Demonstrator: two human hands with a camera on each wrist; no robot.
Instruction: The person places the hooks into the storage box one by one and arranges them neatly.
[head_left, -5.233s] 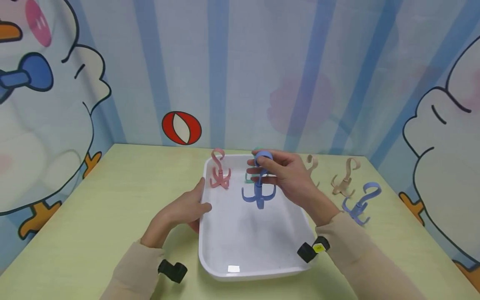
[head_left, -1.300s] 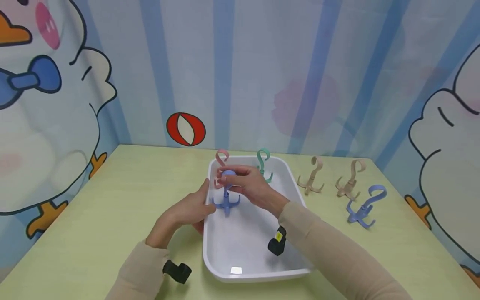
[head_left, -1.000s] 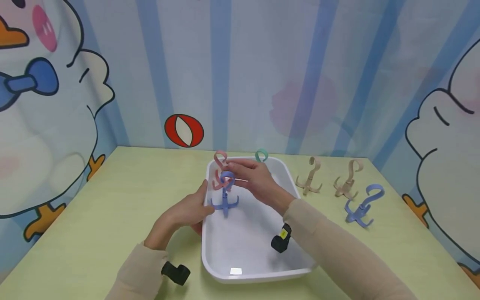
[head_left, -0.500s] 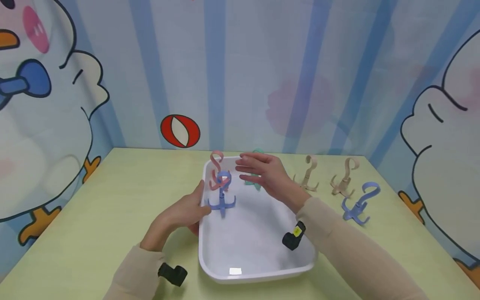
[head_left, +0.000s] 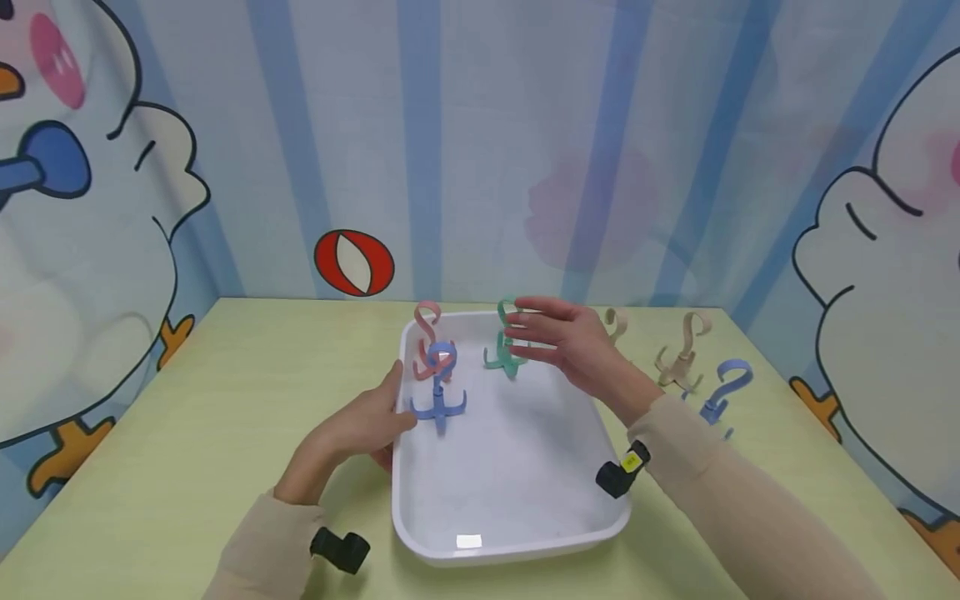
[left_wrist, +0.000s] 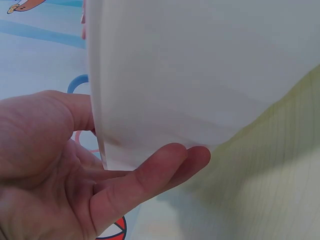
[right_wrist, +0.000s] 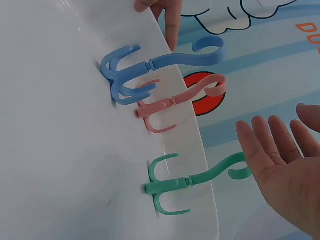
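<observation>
My left hand (head_left: 356, 427) grips the left side of a white tray (head_left: 510, 483), thumb over the rim and fingers against its outer wall (left_wrist: 150, 100). Inside the tray stand three pronged hanging hooks with curled tops. The blue hook (right_wrist: 132, 72) stands along the left side, in front of the pink hook (right_wrist: 159, 106), which it partly covers in the head view. Farther right at the back is the green hook (head_left: 506, 360). Over the tray's back right part my right hand (head_left: 581, 346) holds nothing, its fingers extended and overlapping the green hook in the head view.
To the right of the tray, two beige hooks stand on the pale yellow table (head_left: 277, 358): one beige hook (head_left: 615, 325) half hidden by the right hand, another beige hook (head_left: 681, 365) beyond. A second blue hook (head_left: 712, 408) is partly behind the right sleeve. A cartoon-printed curtain (head_left: 480, 167) closes the back.
The right hand has carried the blue hook left, stood it in the tray before the pink one and let go. It has since moved back to the right. The left hand keeps its grip.
</observation>
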